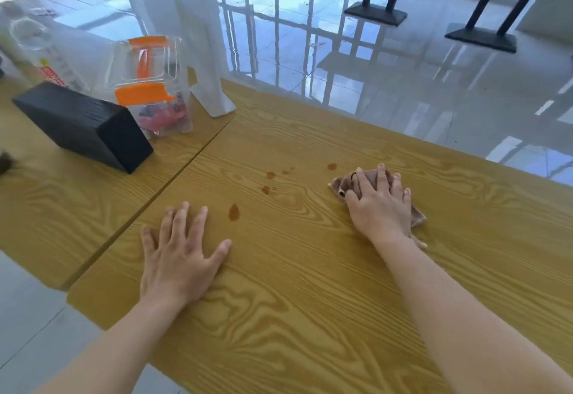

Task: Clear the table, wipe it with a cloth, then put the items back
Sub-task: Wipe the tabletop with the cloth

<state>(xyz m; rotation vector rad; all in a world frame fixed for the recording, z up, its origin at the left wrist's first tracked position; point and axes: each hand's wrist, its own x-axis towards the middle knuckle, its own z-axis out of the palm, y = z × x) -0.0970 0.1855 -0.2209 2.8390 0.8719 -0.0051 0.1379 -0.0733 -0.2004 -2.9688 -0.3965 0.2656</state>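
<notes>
Head view: right grip [379, 204] lies on top of the cloth [338, 184], fingers spread and near straight, pressing it onto the worktop [310, 300]. So it is released, not clenched round it. The cloth is brownish and bunched, on the right part of the worktop, with corners poking out from under the palm on both sides. Left grip [183, 254] is also released: palm down on bare wood, fingers splayed, well apart from the cloth. Brown stains [234, 211] sit between the two, several spots: one near the left fingertips, one just beyond the cloth. Adjoining worktop [46, 223] on the left, with a seam between them. It carries a black box [83, 124] and, just behind that, a clear container [152, 83] with orange lids and red items inside. A white stand [214, 90] is near the seam, and a clear bottle [40, 49] sits further back, blurred. Beyond is a glossy tiled floor [403, 83]; black table bases [375, 14] are at far right.
</notes>
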